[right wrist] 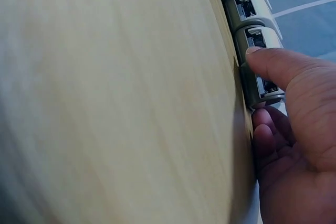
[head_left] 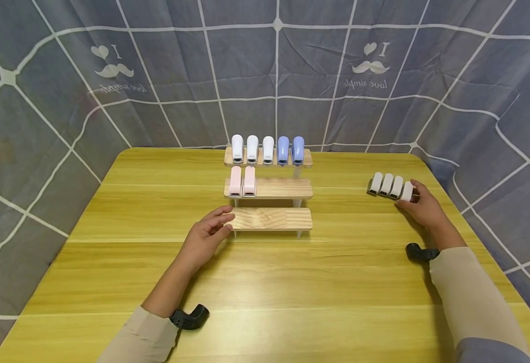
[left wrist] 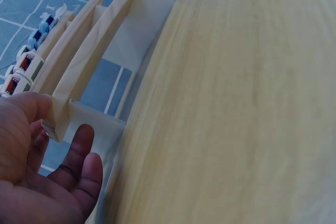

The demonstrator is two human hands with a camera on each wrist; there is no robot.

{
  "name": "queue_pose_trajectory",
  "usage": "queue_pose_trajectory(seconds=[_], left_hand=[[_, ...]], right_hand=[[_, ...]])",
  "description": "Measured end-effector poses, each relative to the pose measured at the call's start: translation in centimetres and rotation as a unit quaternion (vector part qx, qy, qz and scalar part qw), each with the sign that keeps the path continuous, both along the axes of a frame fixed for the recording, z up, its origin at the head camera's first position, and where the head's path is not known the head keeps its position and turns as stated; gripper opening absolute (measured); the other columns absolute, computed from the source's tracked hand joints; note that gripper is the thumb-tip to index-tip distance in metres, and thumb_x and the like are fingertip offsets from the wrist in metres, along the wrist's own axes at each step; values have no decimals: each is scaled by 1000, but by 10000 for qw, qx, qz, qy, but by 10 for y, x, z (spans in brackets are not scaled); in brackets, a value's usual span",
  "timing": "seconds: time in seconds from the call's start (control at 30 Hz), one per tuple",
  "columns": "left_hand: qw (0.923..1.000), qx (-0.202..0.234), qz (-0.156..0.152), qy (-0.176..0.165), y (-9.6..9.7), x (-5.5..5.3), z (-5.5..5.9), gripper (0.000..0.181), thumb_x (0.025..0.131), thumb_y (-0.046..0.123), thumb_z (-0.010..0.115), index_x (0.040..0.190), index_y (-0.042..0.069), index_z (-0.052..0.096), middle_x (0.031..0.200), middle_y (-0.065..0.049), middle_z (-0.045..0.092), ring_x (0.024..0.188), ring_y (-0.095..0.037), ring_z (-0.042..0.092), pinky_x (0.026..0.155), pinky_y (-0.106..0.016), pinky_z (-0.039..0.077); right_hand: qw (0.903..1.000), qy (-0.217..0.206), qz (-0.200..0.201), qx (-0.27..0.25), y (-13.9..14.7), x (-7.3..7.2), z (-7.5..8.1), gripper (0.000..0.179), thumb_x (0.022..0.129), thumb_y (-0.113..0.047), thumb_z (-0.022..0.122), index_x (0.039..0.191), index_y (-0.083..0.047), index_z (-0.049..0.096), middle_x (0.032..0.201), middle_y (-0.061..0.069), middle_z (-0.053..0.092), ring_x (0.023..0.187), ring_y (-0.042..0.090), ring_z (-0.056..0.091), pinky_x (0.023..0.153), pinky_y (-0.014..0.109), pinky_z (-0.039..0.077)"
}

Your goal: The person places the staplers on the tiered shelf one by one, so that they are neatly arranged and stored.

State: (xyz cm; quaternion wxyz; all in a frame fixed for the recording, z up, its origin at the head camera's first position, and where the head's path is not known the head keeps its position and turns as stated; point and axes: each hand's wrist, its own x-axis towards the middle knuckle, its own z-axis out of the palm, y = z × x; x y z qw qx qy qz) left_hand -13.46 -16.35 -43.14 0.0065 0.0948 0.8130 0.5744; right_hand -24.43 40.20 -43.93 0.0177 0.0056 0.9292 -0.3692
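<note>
My left hand [head_left: 204,239] holds the left end of the lowest step of a three-step wooden display stand [head_left: 269,219]. In the left wrist view, its thumb lies against the board end [left wrist: 59,113], with other fingers bent loosely below. Far to the right, my right hand [head_left: 423,204] grips the end stapler [head_left: 407,191] of a row of small white staplers [head_left: 387,184] on the table. The right wrist view shows the thumb over the front of this stapler [right wrist: 257,85] and fingers beyond its end. Two pink staplers [head_left: 242,181] stand on the middle step.
On the top step stand three white staplers [head_left: 252,149] and two blue staplers [head_left: 290,150]. The stand rests on clear legs on a yellow wood-grain table [head_left: 319,282]. A grey curtain with white lines [head_left: 247,65] hangs behind and along both sides.
</note>
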Motion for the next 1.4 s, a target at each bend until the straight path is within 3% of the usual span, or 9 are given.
queue_pose_trajectory(seconds=[0.13, 0.27, 0.53, 0.8, 0.97, 1.03, 1.1, 1.2, 1.4], left_hand=[[10000, 3, 3, -14, 0, 0, 0, 32, 101, 19, 62, 130, 5, 66, 147, 5, 49, 133, -20, 46, 98, -28, 44], [10000, 14, -7, -21, 0, 0, 0, 33, 101, 19, 62, 130, 5, 66, 147, 4, 49, 133, -20, 46, 99, -31, 44], [10000, 21, -24, -28, 1, 0, 0, 33, 100, 18, 62, 130, 4, 65, 147, 2, 49, 133, -22, 46, 99, -30, 43], [10000, 54, -6, -55, 2, 0, 0, 32, 100, 18, 62, 129, 5, 66, 147, 4, 49, 134, -21, 46, 102, -40, 42], [10000, 56, 2, -57, 1, 1, 0, 32, 100, 18, 62, 129, 5, 66, 147, 4, 49, 133, -21, 46, 102, -37, 43], [10000, 55, 7, -72, 1, 1, 1, 32, 100, 18, 62, 129, 5, 66, 147, 4, 49, 133, -20, 46, 101, -36, 43], [9999, 66, 10, -85, 1, 1, 1, 32, 100, 18, 62, 129, 5, 66, 147, 4, 49, 134, -20, 46, 102, -37, 43], [9999, 80, 8, -84, 0, 1, 1, 32, 100, 19, 62, 129, 5, 66, 147, 4, 49, 134, -21, 46, 100, -29, 43], [10000, 44, 30, -68, 1, 1, 0, 32, 100, 18, 62, 129, 5, 66, 147, 4, 50, 134, -20, 46, 97, -24, 43]], right_hand=[[9999, 18, 56, -103, -1, 1, 1, 85, 100, -22, 61, 156, 4, 2, 151, 38, 23, 126, 51, 40, 77, 18, 43], [9998, 58, 2, -178, -2, 2, 1, 85, 100, -20, 62, 156, 5, 4, 151, 37, 24, 125, 50, 41, 70, 9, 37], [9993, 119, -213, -266, -1, 7, -4, 84, 99, -21, 64, 156, 5, 9, 149, 37, 29, 125, 47, 42, 78, 17, 37], [9988, 224, -386, -211, -1, 12, -6, 83, 99, -29, 62, 157, 3, 12, 145, 36, 34, 109, 32, 43, 75, 19, 37], [9984, 196, -379, -366, -4, 17, -3, 83, 100, -30, 61, 158, 1, 10, 148, 35, 31, 120, 39, 42, 73, 13, 39], [9985, 168, -356, -388, -6, 19, -1, 84, 100, -32, 60, 158, 0, 8, 149, 35, 29, 125, 44, 39, 81, 20, 43], [9983, 129, -344, -463, -8, 21, 1, 84, 101, -32, 59, 158, 0, 6, 150, 35, 27, 131, 48, 36, 92, 36, 46], [9979, 144, -320, -538, -10, 24, 3, 85, 101, -32, 59, 158, 1, 5, 150, 36, 26, 134, 54, 31, 100, 60, 37], [9975, 327, -349, -517, -17, 31, 9, 82, 99, -30, 63, 156, 2, 14, 146, 34, 36, 135, 53, 33, 100, 58, 36]])
